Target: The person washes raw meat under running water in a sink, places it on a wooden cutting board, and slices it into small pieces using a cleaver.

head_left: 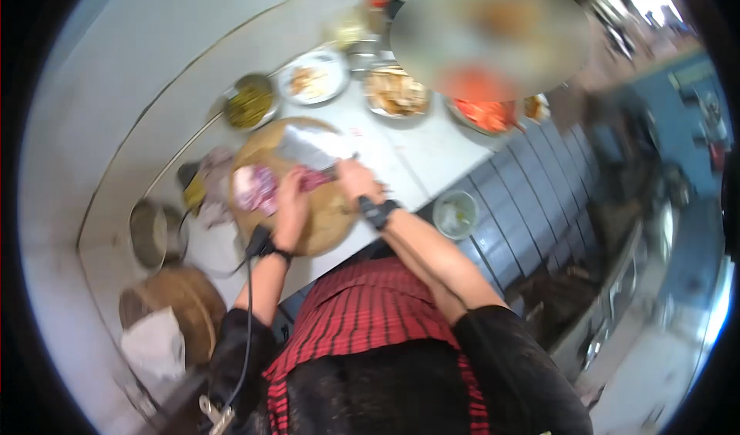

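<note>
A round wooden cutting board [324, 217] lies on the white counter in front of me. On it sits a chunk of raw red meat with pale fat [256, 189], and a smaller strip of red meat [315, 179] is to its right. My left hand [290, 204] has its fingers bent down onto the meat, between the chunk and the strip. My right hand [358, 180] is closed around the handle of a cleaver. The broad cleaver blade [312, 148] lies flat-looking over the far part of the board. Blur hides the exact contact of the fingertips.
Behind the board stand a bowl of green vegetables [250, 103], a white plate of pale slices [314, 76], a bowl of tan slices [396, 92] and a bowl of orange-red pieces [486, 115]. A crumpled cloth [216, 184] and a metal pot [150, 233] are left; a small bowl [455, 214] is right.
</note>
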The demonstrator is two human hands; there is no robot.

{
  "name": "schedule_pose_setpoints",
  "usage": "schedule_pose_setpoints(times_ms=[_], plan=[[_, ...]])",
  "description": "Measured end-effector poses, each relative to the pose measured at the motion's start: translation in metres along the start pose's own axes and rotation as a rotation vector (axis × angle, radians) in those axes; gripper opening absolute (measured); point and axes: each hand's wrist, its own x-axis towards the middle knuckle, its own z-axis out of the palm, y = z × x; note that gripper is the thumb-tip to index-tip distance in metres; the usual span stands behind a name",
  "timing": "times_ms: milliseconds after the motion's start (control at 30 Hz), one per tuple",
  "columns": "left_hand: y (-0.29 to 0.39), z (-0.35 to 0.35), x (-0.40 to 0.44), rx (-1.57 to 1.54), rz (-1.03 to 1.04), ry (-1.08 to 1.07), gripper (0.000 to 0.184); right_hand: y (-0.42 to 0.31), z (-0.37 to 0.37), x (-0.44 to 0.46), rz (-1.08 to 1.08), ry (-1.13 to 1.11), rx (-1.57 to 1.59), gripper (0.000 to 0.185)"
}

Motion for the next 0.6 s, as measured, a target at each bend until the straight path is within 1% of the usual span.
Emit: schedule_pose_setpoints(times_ms=[33, 67, 100, 133, 167, 200, 233, 267, 333, 367, 400, 433, 467, 533, 600], plan=[[0.012, -0.004, -0.005, 0.014, 0.066, 0.022, 0.040, -0.005, -0.005, -0.008, -0.135, 0.074, 0.034, 0.019], [0.030, -0.013, -0.010, 0.000, 0.077, -0.002, 0.037, -0.011, -0.009, -0.012, -0.120, 0.037, -0.039, 0.014], [0.012, -0.003, -0.021, 0.040, 0.112, 0.019, 0.032, -0.003, 0.013, -0.018, -0.116, 0.098, -0.082, 0.007], [0.008, -0.004, -0.030, 0.045, 0.057, 0.008, 0.028, -0.013, -0.006, -0.023, -0.158, -0.055, -0.264, 0.008], [0.008, -0.008, -0.035, 0.007, -0.011, -0.030, 0.026, -0.014, -0.011, -0.039, -0.142, 0.110, -0.165, 0.010], [0.008, -0.011, -0.038, -0.011, -0.076, -0.067, 0.024, -0.013, -0.031, -0.059, -0.183, 0.212, -0.079, 0.011], [0.013, -0.012, -0.039, 0.004, -0.175, -0.085, 0.024, -0.010, -0.044, -0.082, -0.104, 0.205, -0.043, 0.011], [-0.012, -0.002, -0.048, -0.032, -0.133, 0.020, 0.026, -0.004, -0.059, -0.101, -0.032, 0.203, -0.001, 0.012], [0.013, -0.009, -0.049, 0.067, -0.088, 0.012, 0.027, 0.017, -0.114, -0.155, 0.079, 0.173, 0.026, 0.009], [0.016, -0.011, -0.044, 0.051, -0.027, -0.040, 0.023, 0.034, -0.123, -0.180, 0.145, 0.182, 0.020, 0.008], [0.026, -0.004, -0.044, 0.139, 0.020, -0.008, 0.021, 0.057, -0.136, -0.209, 0.208, 0.192, 0.016, 0.008], [0.031, 0.013, -0.048, 0.080, -0.037, 0.060, 0.022, 0.075, -0.158, -0.241, 0.280, 0.247, 0.032, 0.009], [0.046, 0.025, -0.046, 0.141, -0.014, 0.022, 0.023, 0.087, -0.177, -0.277, 0.352, 0.303, 0.054, 0.010], [0.097, 0.064, -0.048, 0.056, 0.009, -0.070, 0.024, 0.118, -0.201, -0.350, 0.554, 0.414, 0.085, 0.013], [0.147, 0.109, -0.050, -0.012, 0.081, -0.211, 0.024, 0.149, -0.208, -0.417, 0.801, 0.452, 0.090, 0.014]])
